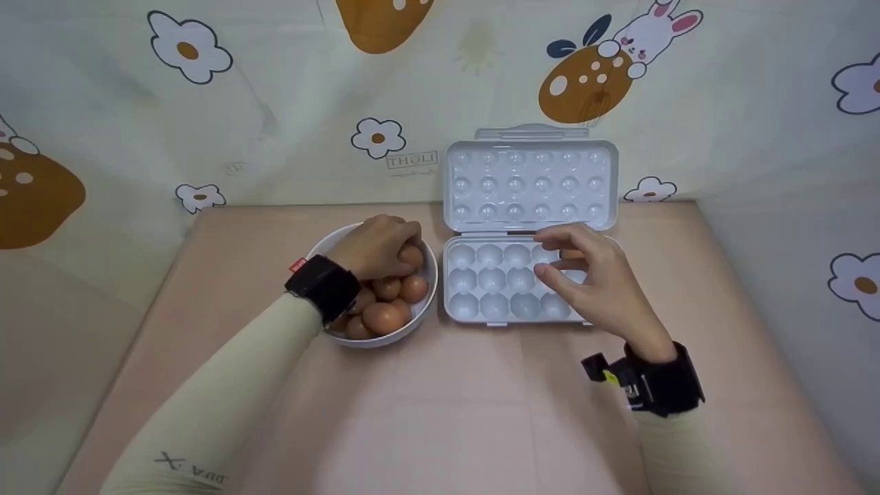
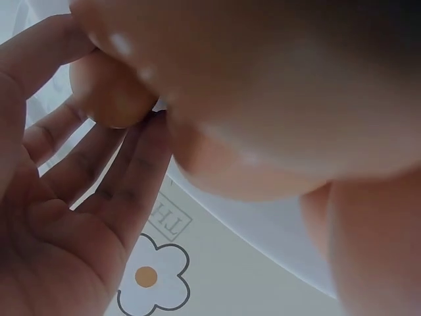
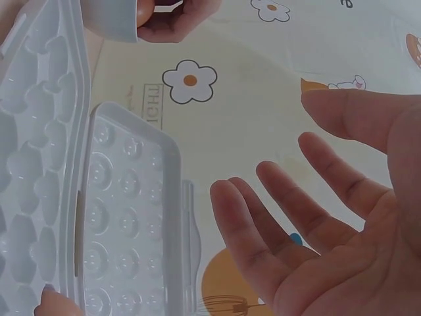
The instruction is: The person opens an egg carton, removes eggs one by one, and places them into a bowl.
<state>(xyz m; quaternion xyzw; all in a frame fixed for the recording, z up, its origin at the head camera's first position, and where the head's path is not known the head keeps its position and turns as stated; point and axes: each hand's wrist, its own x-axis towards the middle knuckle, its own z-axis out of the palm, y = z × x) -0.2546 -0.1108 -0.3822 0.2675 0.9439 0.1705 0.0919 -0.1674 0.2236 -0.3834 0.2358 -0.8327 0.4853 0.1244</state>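
Observation:
My left hand [image 1: 377, 249] reaches into a white bowl [image 1: 431, 302] of brown eggs [image 1: 383, 318]. Its thumb and fingers grip one egg [image 1: 411, 257] by the bowl's right side; the left wrist view shows this egg [image 2: 108, 92] between the fingers, with other eggs large and blurred in front. My right hand [image 1: 598, 278] hovers over the right part of a white plastic egg box [image 1: 491, 280], thumb and fingers apart and nothing between them. The box's right-hand cups are hidden behind that hand. Low in the right wrist view, a brownish rounded thing [image 3: 58, 304] shows at the box, its kind unclear.
The egg box's lid [image 1: 529, 185] stands raised at the back, against a patterned cloth [image 1: 295, 124]. Bowl and box sit side by side on a pinkish tabletop [image 1: 454, 412]. Black straps with cameras [image 1: 663, 381] circle both wrists.

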